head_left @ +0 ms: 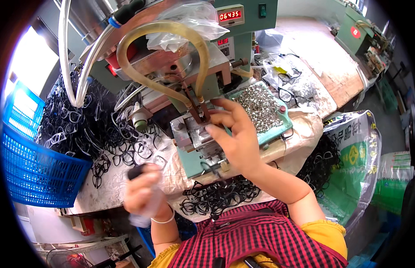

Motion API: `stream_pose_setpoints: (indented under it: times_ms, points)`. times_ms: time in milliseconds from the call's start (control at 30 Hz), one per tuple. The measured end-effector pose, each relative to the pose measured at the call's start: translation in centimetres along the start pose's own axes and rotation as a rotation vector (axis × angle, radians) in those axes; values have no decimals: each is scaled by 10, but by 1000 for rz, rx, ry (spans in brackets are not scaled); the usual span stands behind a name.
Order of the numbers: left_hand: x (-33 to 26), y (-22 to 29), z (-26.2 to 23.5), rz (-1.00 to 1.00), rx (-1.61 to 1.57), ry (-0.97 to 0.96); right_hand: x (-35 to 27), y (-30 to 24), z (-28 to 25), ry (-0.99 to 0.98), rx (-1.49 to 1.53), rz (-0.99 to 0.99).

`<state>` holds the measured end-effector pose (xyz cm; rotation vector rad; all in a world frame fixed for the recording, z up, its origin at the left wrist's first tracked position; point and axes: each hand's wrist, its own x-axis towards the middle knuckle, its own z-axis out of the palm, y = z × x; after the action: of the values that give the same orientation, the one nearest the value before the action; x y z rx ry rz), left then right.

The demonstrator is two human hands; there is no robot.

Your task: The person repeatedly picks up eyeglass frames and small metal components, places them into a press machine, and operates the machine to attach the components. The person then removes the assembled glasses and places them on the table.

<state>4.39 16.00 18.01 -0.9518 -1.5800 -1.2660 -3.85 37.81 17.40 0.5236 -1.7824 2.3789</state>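
Note:
My right hand (238,142) reaches over the small metal fixture (196,134) of a bench machine. Its thumb and index finger curl close together beside the copper-coloured arms (198,111); anything between the fingertips is too small to make out. Blurred by motion, my left hand (144,194) is raised left of the machine, closed around a dark, blunt-ended object (136,171) whose kind does not show. Black eyeglass frames (218,196) lie heaped between my arms. Right of the fixture, a green tray (285,124) carries many tiny shiny metal parts (259,107).
Thick yellowish hoses (160,24) loop above the fixture. More black frames (69,120) pile up at the left beside a blue plastic basket (42,167). A green-and-white sack (357,156) with dark frames stands at the right. Loose frames (292,96) lie beyond the tray.

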Motion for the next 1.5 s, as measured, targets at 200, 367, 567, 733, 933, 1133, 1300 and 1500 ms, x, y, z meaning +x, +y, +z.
stream_pose_setpoints:
  times_ms: [200, 367, 567, 733, 933, 1133, 1300, 1500]
  points:
    - [10, -12, 59, -81, 276, -393, 15, 22, -63, 7, -841, -243]
    - [16, -17, 61, -58, 290, -450, 10, 70, -132, 155, -1237, -318]
    - [8, -9, 64, -138, 300, -428, 16, 66, -120, 231, -1101, -347]
    - [-26, 32, 21, -202, 717, -67, 3, 54, -133, 461, -485, -62]
    - [-5, -11, -51, -399, 1296, 49, 18, 75, -116, 508, -124, -3]
    - [-110, -131, -98, -933, 1484, -266, 25, 55, -80, 356, -340, 13]
    - [-112, -134, -115, -622, 1041, 74, -16, 45, -127, 377, -837, -294]
    - [-41, -97, -99, -752, 116, 553, -53, 30, -155, 437, -812, -163]
